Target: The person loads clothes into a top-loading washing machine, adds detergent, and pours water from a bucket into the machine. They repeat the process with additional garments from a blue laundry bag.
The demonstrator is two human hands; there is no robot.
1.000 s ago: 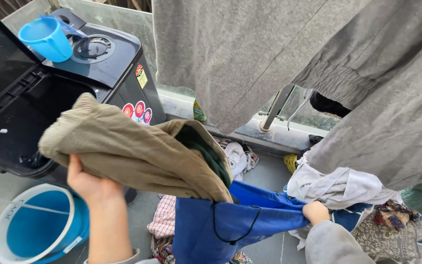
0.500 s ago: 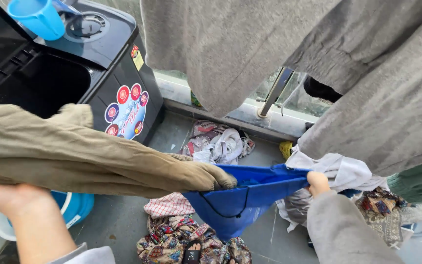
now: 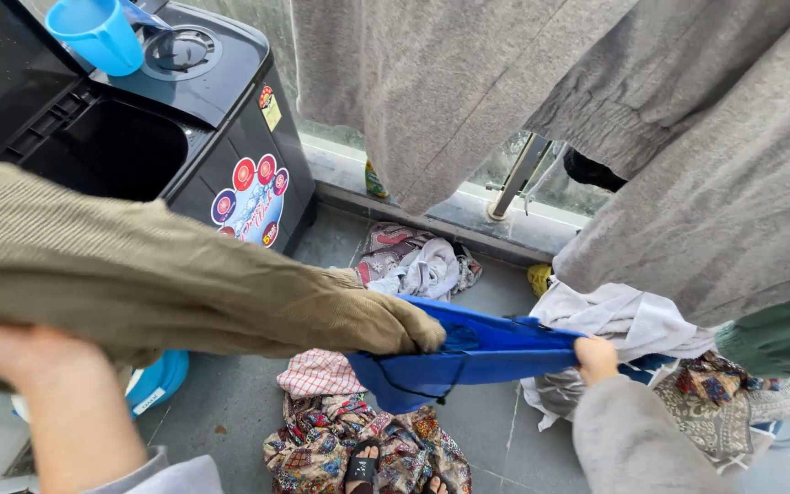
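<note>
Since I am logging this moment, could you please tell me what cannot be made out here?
Head view:
- Left hand: fingers buried under the olive corduroy garment.
- Right hand: fingertips wrapped in the blue bag.
- Bag's contents: hidden by its own cloth.
- Blue bucket: mostly behind the garment and arm.
- Washing machine tub: too dark.

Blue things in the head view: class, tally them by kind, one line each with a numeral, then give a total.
Blue drawstring fabric bag: 1
Light blue plastic mug on the black washing machine: 1
Blue plastic bucket on the floor: 1
Total: 3
</note>
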